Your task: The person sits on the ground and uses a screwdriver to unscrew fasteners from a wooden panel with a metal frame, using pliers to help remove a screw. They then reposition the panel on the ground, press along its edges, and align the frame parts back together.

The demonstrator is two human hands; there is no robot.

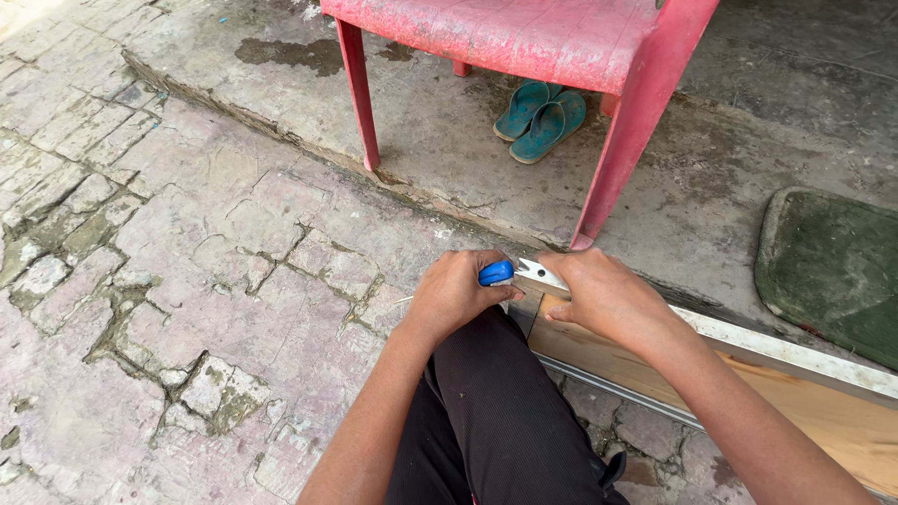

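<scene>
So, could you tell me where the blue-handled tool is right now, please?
In the head view, the blue-handled tool sits at centre, gripped in the left hand, its pale tip under the right hand at the wooden panel's end.

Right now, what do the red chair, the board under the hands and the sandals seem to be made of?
The red chair looks like moulded plastic, its matt surface scuffed and faded. The board seems to be wood or plywood, pale orange with visible grain; its light edge strip may be metal or plastic, I cannot tell. The teal sandals appear to be rubber or foam, smooth and dull.
</scene>
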